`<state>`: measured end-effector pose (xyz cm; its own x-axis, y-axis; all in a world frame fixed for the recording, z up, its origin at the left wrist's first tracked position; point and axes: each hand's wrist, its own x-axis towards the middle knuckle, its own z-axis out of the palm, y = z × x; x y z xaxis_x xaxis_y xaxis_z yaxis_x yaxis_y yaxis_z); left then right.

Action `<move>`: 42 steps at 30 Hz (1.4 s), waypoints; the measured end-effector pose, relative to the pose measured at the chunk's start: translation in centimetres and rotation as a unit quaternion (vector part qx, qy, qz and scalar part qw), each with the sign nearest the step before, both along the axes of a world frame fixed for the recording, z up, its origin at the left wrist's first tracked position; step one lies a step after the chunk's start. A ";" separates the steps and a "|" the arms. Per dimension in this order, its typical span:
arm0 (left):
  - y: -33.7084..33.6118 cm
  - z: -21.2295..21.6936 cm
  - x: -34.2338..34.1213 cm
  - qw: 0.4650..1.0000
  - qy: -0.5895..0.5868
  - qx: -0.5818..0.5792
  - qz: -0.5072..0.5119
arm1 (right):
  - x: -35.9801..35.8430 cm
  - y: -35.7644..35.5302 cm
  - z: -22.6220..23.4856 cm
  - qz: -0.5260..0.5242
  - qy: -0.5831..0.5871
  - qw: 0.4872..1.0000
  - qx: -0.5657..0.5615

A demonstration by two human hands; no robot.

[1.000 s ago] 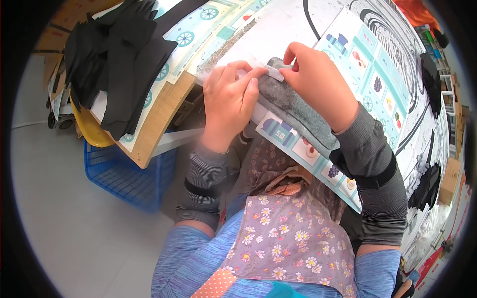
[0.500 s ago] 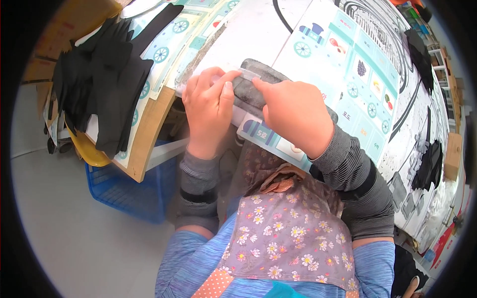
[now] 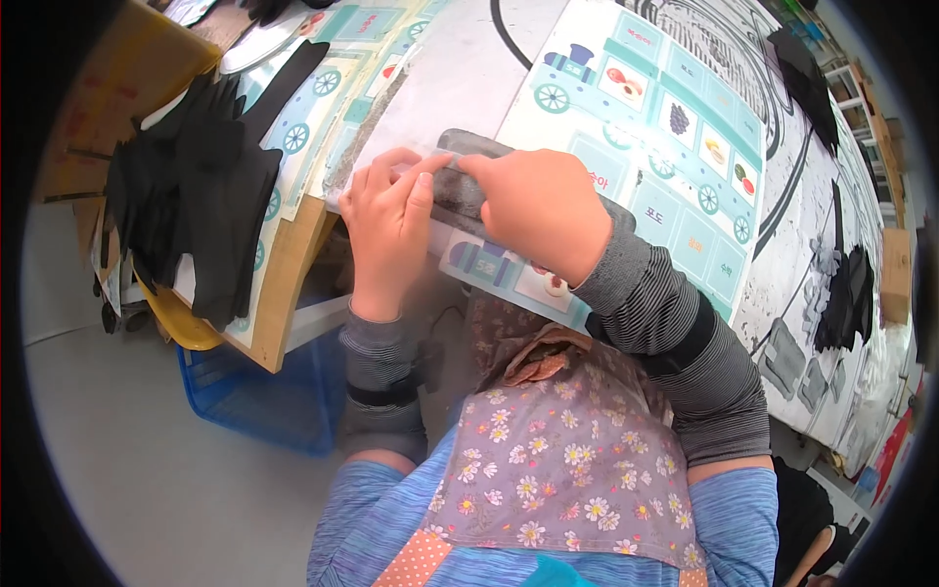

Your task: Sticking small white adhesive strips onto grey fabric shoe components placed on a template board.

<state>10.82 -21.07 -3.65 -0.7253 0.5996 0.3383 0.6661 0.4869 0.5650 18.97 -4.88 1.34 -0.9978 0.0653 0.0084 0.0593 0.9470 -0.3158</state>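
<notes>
Slanting lengthwise, the grey strip runs toward lower right

Right hand hides the middle of the gray strip; its own curled fingers are out of sight beneath. Anything between the left hand's fingertips is too small to tell. Right sleeve covers part of the printed sheet. Table corner overlaps the blue basket. Lower edge cuts off the blue shirt.

I'm seeing the left hand holding its fingers bent while the right hand is pointing its index finger nearby.
</notes>
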 end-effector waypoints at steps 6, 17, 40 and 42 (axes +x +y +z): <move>0.2 0.3 0.3 1.000 -0.018 0.016 0.011 | 0.7 0.0 -0.2 0.048 0.053 0.997 0.035; -0.5 0.6 0.3 1.000 -0.021 -0.015 -0.014 | 11.9 5.9 6.5 -0.230 0.038 0.954 -0.187; -0.9 -4.7 -2.5 0.964 -0.186 0.187 -0.021 | 14.2 5.9 -4.0 -0.265 0.121 0.946 -0.142; -1.9 -4.8 -3.1 0.977 -0.128 0.164 -0.044 | 14.1 5.6 -3.8 -0.273 0.122 0.937 -0.179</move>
<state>7.73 -22.97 -8.48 -0.7619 0.5530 0.3371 0.5142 0.2001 0.8340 33.05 0.72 -2.50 -0.7860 0.6080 0.1117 0.3893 0.6272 -0.6746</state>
